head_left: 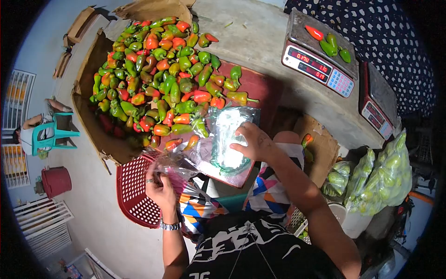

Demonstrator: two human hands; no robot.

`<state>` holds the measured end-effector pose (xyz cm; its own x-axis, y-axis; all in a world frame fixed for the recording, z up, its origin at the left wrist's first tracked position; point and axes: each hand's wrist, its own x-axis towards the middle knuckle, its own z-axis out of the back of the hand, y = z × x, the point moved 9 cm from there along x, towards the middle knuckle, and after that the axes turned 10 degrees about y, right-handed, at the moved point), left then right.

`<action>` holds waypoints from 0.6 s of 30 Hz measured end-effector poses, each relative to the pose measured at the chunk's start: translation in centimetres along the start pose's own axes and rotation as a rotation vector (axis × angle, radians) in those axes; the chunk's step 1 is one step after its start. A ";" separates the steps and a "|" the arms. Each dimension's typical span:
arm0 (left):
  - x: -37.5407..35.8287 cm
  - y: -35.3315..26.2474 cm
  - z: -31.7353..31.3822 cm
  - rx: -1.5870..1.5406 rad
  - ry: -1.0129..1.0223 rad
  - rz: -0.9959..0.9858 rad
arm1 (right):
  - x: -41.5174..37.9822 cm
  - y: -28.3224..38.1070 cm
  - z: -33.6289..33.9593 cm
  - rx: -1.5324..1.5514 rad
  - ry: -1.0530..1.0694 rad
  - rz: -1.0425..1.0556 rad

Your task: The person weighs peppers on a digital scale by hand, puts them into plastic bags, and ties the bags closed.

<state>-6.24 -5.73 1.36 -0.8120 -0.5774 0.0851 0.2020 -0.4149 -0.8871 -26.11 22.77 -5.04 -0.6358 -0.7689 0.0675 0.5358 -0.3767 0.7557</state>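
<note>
A heap of red, orange and green peppers (160,76) lies on flattened cardboard (88,69) on a concrete counter. My right hand (253,142) rests with spread fingers on a stack of clear plastic bags (227,139) at the near edge of the heap. My left hand (160,186), with a ring and a wristwatch, pinches one clear plastic bag (174,165) pulled off toward the left. A digital scale (320,53) at the upper right carries three peppers (330,43) on its pan.
A second scale (378,104) stands right of the first. A red perforated basket (134,195) sits below my left hand. Filled bags of green peppers (385,174) hang at the right. A teal chair (58,132) and a red bucket (55,181) stand on the floor at left.
</note>
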 end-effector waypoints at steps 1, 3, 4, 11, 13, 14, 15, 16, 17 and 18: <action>0.0 0.1 -0.1 -0.004 -0.002 -0.016 | 0.2 0.2 0.6 0.023 0.006 0.011; 0.1 -0.2 -0.4 -0.022 0.008 -0.022 | 1.3 1.2 5.8 0.017 -0.186 0.170; 0.0 -0.3 -0.6 -0.026 0.011 -0.017 | 2.2 0.2 9.5 0.073 -0.184 0.031; 0.2 -0.1 0.0 0.036 0.015 -0.015 | 2.0 -12.4 37.1 -0.877 -0.613 -0.192; 0.5 -0.6 -0.3 0.007 0.004 0.003 | 1.0 -16.4 41.9 -0.939 -0.422 -0.520; 0.4 -0.6 -0.4 -0.007 0.001 0.016 | 0.4 -17.8 43.2 -0.949 -0.376 -0.593; 0.5 -0.6 -0.4 0.028 0.010 0.004 | 0.0 -19.7 43.9 -0.905 -0.326 -0.668; 0.6 -0.7 -0.6 0.042 0.012 0.005 | -0.3 -21.7 44.4 -0.858 -0.274 -0.745; 0.6 -1.0 -0.8 0.056 0.015 0.008 | -0.8 -23.6 44.6 -0.810 -0.221 -0.823; 0.6 -1.1 -0.9 0.070 0.019 0.011 | -0.9 -24.8 44.6 -0.761 -0.203 -0.832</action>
<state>-7.49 -4.95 1.98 -0.8197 -0.5690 0.0659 0.2486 -0.4571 -0.8540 -63.59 55.90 5.24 -0.9916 -0.0634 -0.1127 0.0605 -0.9977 0.0297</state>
